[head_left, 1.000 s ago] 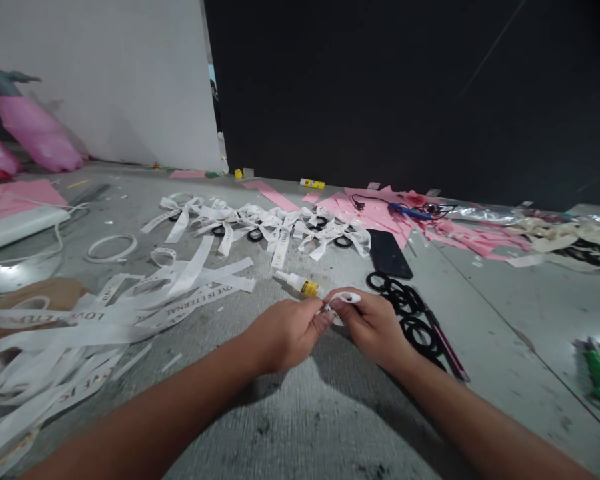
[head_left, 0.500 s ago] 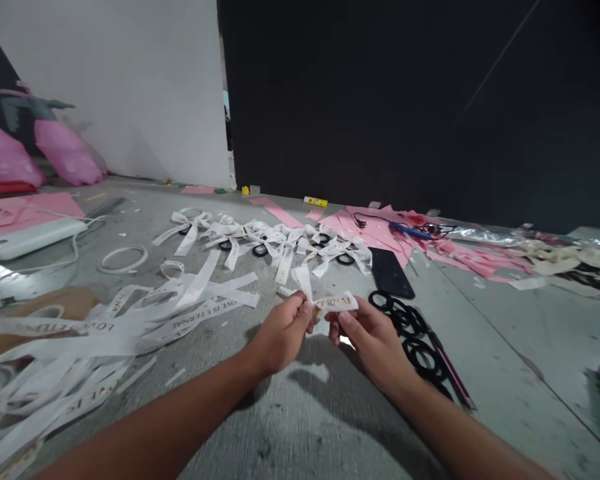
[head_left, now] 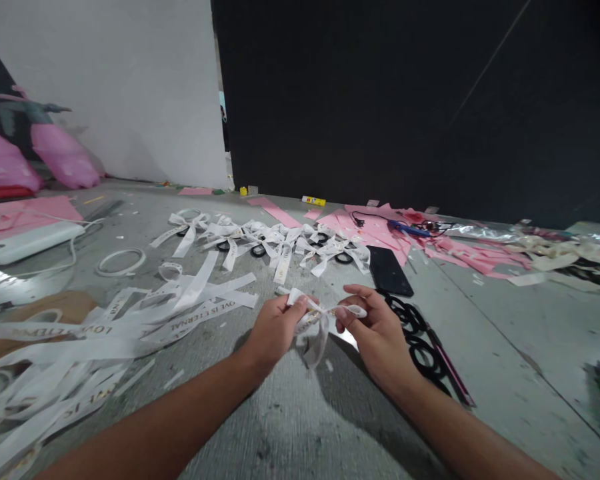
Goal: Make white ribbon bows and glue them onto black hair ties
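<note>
Between my two hands is a white ribbon (head_left: 323,328) with gold print, drawn into a bow with loops to either side and a tail hanging below its middle. My left hand (head_left: 276,331) pinches the left loop between thumb and fingers. With thumb and forefinger, my right hand (head_left: 375,328) grips the right loop, its other fingers partly raised. Beyond the hands lies a row of finished-looking ribbon bows (head_left: 280,241), several with black rings. Several black rings (head_left: 423,353) lie beside my right hand.
Loose printed ribbon strips (head_left: 130,343) cover the floor at left, near a white ring (head_left: 121,262). A black phone (head_left: 390,270) and a pink-and-black stick (head_left: 450,367) lie at right. Pink paper (head_left: 375,223), a blue tool (head_left: 409,229) and a glue stick (head_left: 313,201) lie along the dark wall.
The ribbon has gone from an upright end and a flat printed strip to a bow with two loops and a hanging tail. My hands have moved slightly apart.
</note>
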Tool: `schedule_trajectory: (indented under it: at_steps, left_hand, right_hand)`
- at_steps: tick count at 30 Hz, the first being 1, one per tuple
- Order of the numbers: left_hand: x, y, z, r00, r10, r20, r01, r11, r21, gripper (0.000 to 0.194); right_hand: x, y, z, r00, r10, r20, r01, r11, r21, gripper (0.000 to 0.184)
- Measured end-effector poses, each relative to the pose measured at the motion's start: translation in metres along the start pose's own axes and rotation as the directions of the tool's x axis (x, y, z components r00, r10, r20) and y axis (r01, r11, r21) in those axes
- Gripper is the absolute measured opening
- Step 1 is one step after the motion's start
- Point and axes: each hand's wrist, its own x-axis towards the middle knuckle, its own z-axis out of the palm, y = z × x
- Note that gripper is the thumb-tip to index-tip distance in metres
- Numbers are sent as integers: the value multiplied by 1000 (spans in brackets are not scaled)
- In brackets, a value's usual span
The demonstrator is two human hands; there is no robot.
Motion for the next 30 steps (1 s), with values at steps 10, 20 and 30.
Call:
schedule_trajectory:
  at_steps: [10, 20, 30]
  left_hand:
    - [-2, 4, -1, 1000, -2, 16, 3, 994, -111, 38]
    - [-4, 6, 3, 999, 15, 34, -16, 999, 37, 31]
    - [-2, 3, 3, 1000, -5, -4, 5, 998, -57, 35]
  right_hand:
    - [-1, 10, 3, 981, 189, 36, -192, 977, 93, 35]
    - [-1, 2, 5, 994, 112, 9, -111, 992, -54, 28]
    - [-8, -8, 3, 998, -63, 24, 67, 940, -333, 17]
